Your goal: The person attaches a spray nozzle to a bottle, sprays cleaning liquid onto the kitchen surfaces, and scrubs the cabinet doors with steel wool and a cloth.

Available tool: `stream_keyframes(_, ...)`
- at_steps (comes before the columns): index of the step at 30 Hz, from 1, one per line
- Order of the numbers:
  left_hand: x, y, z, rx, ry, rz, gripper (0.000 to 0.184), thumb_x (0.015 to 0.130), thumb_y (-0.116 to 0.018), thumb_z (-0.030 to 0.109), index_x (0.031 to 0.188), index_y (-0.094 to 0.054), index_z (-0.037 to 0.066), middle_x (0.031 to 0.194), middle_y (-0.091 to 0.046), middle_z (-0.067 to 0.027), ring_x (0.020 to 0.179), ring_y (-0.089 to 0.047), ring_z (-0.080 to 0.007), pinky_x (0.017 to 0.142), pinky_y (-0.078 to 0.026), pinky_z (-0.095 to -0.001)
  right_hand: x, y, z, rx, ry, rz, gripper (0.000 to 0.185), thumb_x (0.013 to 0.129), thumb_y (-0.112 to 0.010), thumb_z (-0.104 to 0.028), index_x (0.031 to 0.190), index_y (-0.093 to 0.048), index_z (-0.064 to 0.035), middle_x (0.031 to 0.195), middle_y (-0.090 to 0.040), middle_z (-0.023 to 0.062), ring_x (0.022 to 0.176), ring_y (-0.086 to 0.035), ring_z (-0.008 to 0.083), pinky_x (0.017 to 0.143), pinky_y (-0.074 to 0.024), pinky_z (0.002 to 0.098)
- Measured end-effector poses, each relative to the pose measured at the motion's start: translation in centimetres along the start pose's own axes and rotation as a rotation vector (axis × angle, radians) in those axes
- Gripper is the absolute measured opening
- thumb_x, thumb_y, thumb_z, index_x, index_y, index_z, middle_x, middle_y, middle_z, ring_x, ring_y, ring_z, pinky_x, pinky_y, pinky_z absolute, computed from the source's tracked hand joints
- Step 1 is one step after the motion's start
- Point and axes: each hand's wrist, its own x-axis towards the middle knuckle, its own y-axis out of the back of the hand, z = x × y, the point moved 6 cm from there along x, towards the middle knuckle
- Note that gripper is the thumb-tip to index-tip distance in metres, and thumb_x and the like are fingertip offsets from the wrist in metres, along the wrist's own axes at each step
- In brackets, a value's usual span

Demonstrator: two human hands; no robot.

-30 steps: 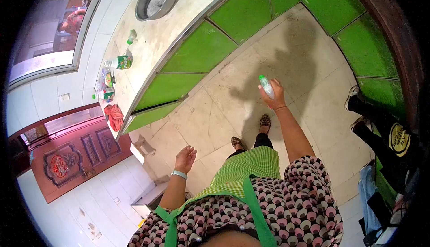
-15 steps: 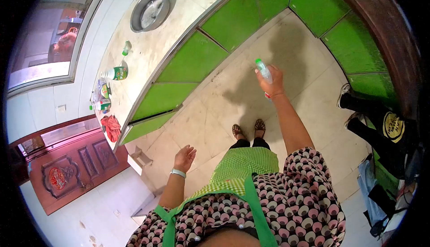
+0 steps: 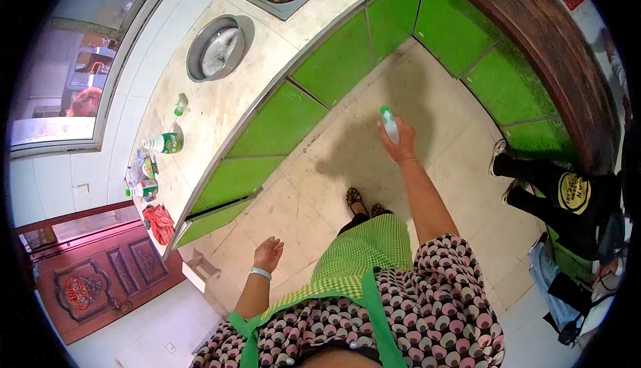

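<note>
A small, pale, translucent bottle (image 3: 390, 129) with a bright green top (image 3: 385, 109) is in the right hand (image 3: 402, 142), held above the tiled floor (image 3: 461, 181). Its top points away from the body; its contents are unclear.

Metal-looking grey basin (image 3: 216, 48), crumpled red cloth (image 3: 159, 224), glossy green cabinet doors (image 3: 256, 129), rough-grained brown wood edge (image 3: 544, 54).

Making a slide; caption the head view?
Right hand holds a green-capped bottle; a basin sits on the counter.
</note>
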Motion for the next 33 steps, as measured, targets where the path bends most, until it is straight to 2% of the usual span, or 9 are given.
stream_keyframes(3,-0.1,-0.7,1.2,0.041,-0.053,-0.037,0.029,0.088,-0.053,0.012,0.114,-0.05,0.0,0.098,-0.056,-0.0112,0.088,-0.058,-0.0248,0.074,-0.052,-0.0294,0.6,0.3,0.7,0.076,-0.086,-0.108,0.018,0.072,-0.067,-0.016,0.077,-0.056,-0.0028,0.078,-0.056,0.0162,0.072,-0.054,0.0342,0.063,-0.043,0.0418)
stream_keyframes(7,0.1,-1.6,0.4,-0.039,-0.027,-0.043,0.028,0.088,-0.054,0.011,0.113,-0.049,-0.001,0.09,-0.057,-0.0093,0.083,-0.059,-0.0229,0.072,-0.052,-0.0285,2.6,1.2,1.9,0.195,-0.101,-0.065,0.02,0.071,-0.067,-0.017,0.078,-0.056,-0.0015,0.079,-0.055,0.0164,0.071,-0.053,0.0343,0.062,-0.0424,0.0429)
stream_keyframes(9,-1.0,-2.5,-0.4,-0.019,-0.027,-0.005,0.027,0.087,-0.056,0.011,0.111,-0.05,0.0,0.096,-0.056,-0.0108,0.086,-0.058,-0.0244,0.074,-0.051,-0.0297,3.4,1.2,2.0,-0.008,0.039,-0.064,0.019,0.075,-0.067,-0.022,0.072,-0.058,-0.0049,0.069,-0.055,0.0115,0.061,-0.053,0.027,0.055,-0.0427,0.0371)
stream_keyframes(10,-2.0,-4.0,-0.6,0.013,-0.03,0.035,0.026,0.085,-0.057,0.011,0.109,-0.051,0.0,0.103,-0.055,-0.0124,0.089,-0.058,-0.0259,0.076,-0.051,-0.0308,4.1,1.7,2.3,0.005,0.023,-0.072,0.019,0.075,-0.067,-0.022,0.072,-0.058,-0.0049,0.069,-0.055,0.0115,0.061,-0.053,0.027,0.055,-0.0427,0.0371)
stream_keyframes(20,-7.6,-17.0,-4.2,-0.028,-0.044,-0.065,0.032,0.086,-0.058,0.015,0.114,-0.05,0.001,0.104,-0.055,-0.0101,0.094,-0.056,-0.0232,0.08,-0.048,-0.03,5.2,2.6,6.6,0.179,-0.004,-0.363,0.018,0.071,-0.066,-0.017,0.068,-0.055,-0.0022,0.065,-0.051,0.0133,0.058,-0.051,0.03,0.054,-0.0424,0.0371)
stream_keyframes(23,-8.4,-18.6,-4.8,-0.047,-0.041,-0.04,0.034,0.086,-0.058,0.014,0.116,-0.049,0.0,0.105,-0.055,-0.0106,0.094,-0.056,-0.0231,0.079,-0.049,-0.0298,5.9,3.0,7.9,0.243,0.077,-0.373,0.02,0.071,-0.066,-0.017,0.066,-0.054,-0.002,0.065,-0.051,0.0136,0.059,-0.05,0.03,0.055,-0.0425,0.0378)
stream_keyframes(25,-8.6,-18.4,-5.4,-0.032,-0.047,-0.02,0.034,0.086,-0.058,0.016,0.115,-0.05,0.001,0.106,-0.055,-0.0109,0.095,-0.057,-0.0241,0.081,-0.05,-0.0299,5.8,3.0,9.3,0.169,0.025,-0.421,0.02,0.066,-0.066,-0.017,0.074,-0.055,-0.0011,0.068,-0.053,0.0165,0.066,-0.053,0.0373,0.063,-0.0454,0.0434)
stream_keyframes(31,-9.9,-15.1,-6.5,-0.036,-0.023,0.152,0.033,0.087,-0.059,0.016,0.114,-0.05,0.0,0.107,-0.055,-0.0119,0.096,-0.057,-0.0251,0.08,-0.051,-0.0302,5.2,1.3,12.8,0.093,-0.048,-0.559,0.023,0.065,-0.065,-0.017,0.077,-0.055,-0.0011,0.077,-0.053,0.0185,0.073,-0.053,0.0374,0.066,-0.0453,0.0441)
stream_keyframes(33,-10.4,-14.3,-6.5,-0.027,-0.016,0.198,0.033,0.087,-0.059,0.015,0.114,-0.05,0.0,0.107,-0.055,-0.0122,0.095,-0.057,-0.025,0.079,-0.052,-0.0298,5.1,1.0,13.3,0.074,0.007,-0.502,0.021,0.068,-0.066,-0.016,0.075,-0.054,-0.0012,0.074,-0.053,0.0166,0.069,-0.053,0.0351,0.062,-0.0443,0.0419)
